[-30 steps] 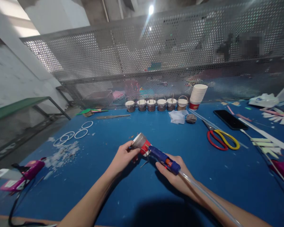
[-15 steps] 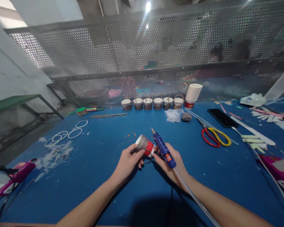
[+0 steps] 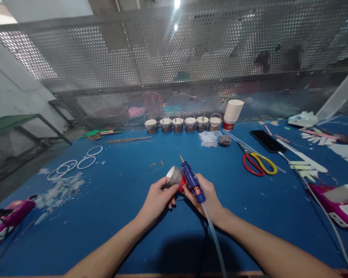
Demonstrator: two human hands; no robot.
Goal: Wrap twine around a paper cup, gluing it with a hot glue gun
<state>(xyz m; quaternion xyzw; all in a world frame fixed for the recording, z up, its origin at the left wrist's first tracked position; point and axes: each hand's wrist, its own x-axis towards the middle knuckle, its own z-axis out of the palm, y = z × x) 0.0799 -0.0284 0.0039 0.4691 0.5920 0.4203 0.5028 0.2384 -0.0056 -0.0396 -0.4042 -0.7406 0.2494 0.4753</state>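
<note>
My left hand holds a small red paper cup partly wrapped in grey-brown cord, lying on its side just above the blue table. My right hand grips a blue hot glue gun with a clear glue stick trailing back along my forearm. The gun's orange nozzle points up and away, beside the cup's right side. A thin loose strand hangs under the cup.
A row of wrapped cups and a stack of paper cups stand at the back by the perforated metal screen. Red-and-yellow scissors, a phone, white rings, paper scraps and pink glue guns lie around.
The glue gun's nozzle has lifted off the cup and swung upward to point away from me. Both hands with cup and gun sit slightly nearer together.
</note>
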